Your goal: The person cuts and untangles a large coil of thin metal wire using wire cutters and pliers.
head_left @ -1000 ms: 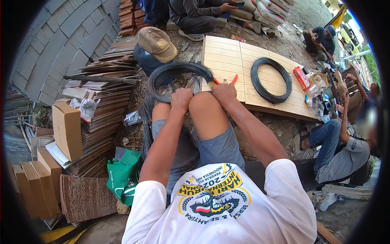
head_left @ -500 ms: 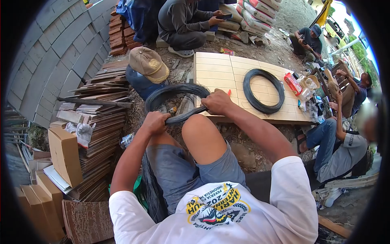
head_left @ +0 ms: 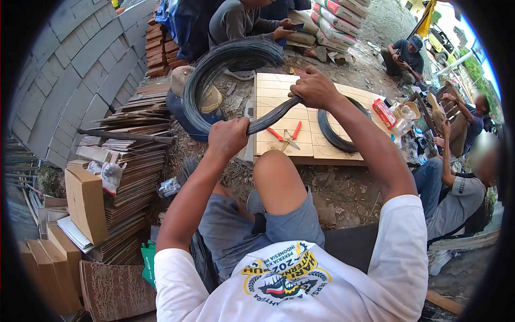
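Observation:
A dark wire coil is held up in front of me, its far side raised above the cap. My left hand is closed round its near left part. Round the near right part is my right hand, also closed. Below the coil, red-handled pliers lie spread on the pale board. A second wire coil lies flat on the board, partly hidden by my right forearm.
Stacked thin tiles, cardboard boxes and a glove are at left. The cap sits behind the coil. Several people are around the board, one crouching with a phone. Red bricks stand far left.
Both hands have lifted the coil up and away from my knees, and its far side now stands higher. The pliers on the board have come into fuller view.

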A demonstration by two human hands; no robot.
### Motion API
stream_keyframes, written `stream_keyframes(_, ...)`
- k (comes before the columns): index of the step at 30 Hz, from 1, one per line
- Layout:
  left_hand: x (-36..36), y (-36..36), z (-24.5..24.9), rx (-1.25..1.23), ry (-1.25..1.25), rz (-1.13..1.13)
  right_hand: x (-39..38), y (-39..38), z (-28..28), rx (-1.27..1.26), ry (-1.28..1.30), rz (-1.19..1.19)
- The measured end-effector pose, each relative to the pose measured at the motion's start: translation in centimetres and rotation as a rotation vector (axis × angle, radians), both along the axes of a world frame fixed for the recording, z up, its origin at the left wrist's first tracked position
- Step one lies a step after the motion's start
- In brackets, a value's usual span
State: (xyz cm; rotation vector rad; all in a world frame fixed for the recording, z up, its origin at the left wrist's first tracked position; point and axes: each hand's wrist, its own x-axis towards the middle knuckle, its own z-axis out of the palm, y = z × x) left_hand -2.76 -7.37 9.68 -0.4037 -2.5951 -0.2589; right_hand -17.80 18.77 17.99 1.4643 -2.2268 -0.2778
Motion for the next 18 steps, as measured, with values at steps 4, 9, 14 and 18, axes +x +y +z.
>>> stream_keyframes(4,-4.8,4.3,-4.7,0.041,-0.101,-0.036,-2.3,4.7,-3.0,0.02,-0.04,-0.087)
stream_keyframes(9,-5.7,8.7,-8.5,0.054,-0.413,-0.134,-1.3,9.9,-9.7,0.144,-0.266,-0.32)
stream_keyframes(14,-4.9,8.8,-7.1,-0.132,-0.568,-0.193,1.6,10.9,-14.6,0.152,-0.543,-0.445)
stream_keyframes(18,-4.2,9.2,-4.9,-0.191,-0.601,-0.237,3.1,10.8,-11.9,0.13,-0.643,-0.39)
